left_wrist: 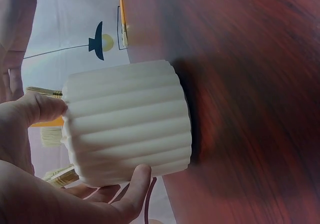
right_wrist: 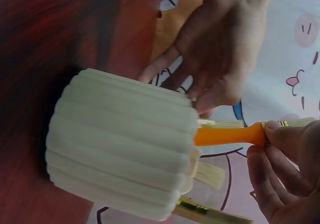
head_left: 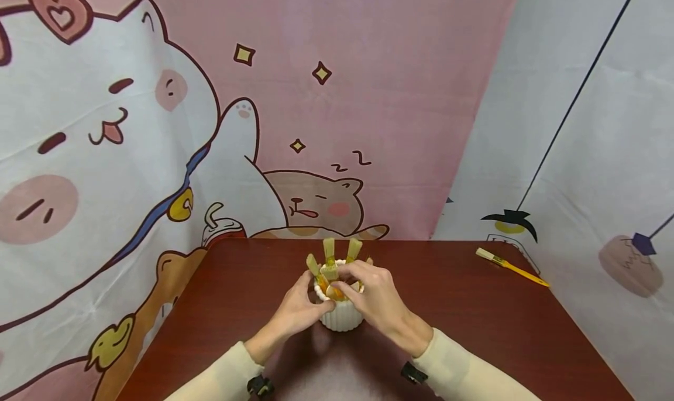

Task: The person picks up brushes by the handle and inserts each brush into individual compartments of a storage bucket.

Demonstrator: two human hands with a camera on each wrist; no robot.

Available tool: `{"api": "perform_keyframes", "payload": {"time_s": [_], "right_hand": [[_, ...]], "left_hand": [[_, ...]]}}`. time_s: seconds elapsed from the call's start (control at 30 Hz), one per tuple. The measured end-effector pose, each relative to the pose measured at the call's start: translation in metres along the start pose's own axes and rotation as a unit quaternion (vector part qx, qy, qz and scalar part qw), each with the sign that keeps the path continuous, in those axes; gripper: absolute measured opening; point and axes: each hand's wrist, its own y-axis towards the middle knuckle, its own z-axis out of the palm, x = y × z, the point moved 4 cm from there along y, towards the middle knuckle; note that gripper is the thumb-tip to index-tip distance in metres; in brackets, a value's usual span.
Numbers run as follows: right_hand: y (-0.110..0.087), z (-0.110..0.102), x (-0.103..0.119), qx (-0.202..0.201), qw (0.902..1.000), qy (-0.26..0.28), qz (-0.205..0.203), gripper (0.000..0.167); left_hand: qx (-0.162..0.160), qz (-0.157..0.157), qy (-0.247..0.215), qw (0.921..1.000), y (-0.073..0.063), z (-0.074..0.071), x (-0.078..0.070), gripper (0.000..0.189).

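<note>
A white ribbed pot (head_left: 341,319) stands upright on the table, with several bristle brushes (head_left: 354,250) in it, bristles up. My left hand (head_left: 297,310) holds the pot from the left; in the left wrist view the thumb (left_wrist: 47,106) lies at the rim and a finger (left_wrist: 136,191) on the ribbed side. Over the pot's mouth, my right hand (head_left: 376,298) pinches a paintbrush (right_wrist: 227,136) near its ferrule, the yellow-orange handle pointing down into the pot. The pot's wall hides the handle's lower end.
Another paintbrush (head_left: 516,269) with a yellow handle lies at the table's right edge. The table (head_left: 253,272) has a dark red wood-like top, with a pale patch at its near side. A cartoon-printed cloth (head_left: 400,96) hangs behind and along the sides.
</note>
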Motion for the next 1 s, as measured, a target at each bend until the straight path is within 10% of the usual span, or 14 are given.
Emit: {"api": "perform_keyframes", "payload": {"time_s": [1.0], "right_hand": [[-0.025,0.018,-0.016,0.096,0.9921,-0.074,-0.032,0.021]], "left_hand": [[0.036,0.028,-0.018,0.9988,0.0,-0.005,0.001,0.084]]}}
